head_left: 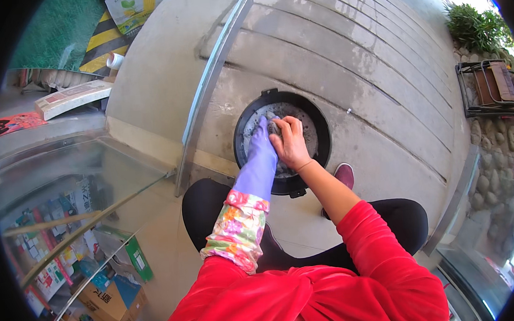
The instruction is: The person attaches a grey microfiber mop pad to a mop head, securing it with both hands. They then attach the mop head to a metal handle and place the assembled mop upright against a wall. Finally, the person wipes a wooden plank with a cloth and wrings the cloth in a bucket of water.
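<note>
A round black basin (323,127) stands on the paving in front of me, with greyish, sudsy water in it. Over the basin my left hand (260,138) wears a purple rubber glove with a flowered cuff (237,229). My bare right hand (292,145) presses against the gloved fingers, its own fingers bent. Between the two hands shows a bit of something dark grey and wet, too small to name. Both hands look closed around it, though the gloved fingertips are partly hidden.
My knees flank the basin, and a maroon shoe (344,176) is just right of it. A glass door edge (212,86) stands to the left. Beyond lie a glass case (76,189) and a cardboard box (109,299). A folded metal-framed chair (491,90) leans at the far right.
</note>
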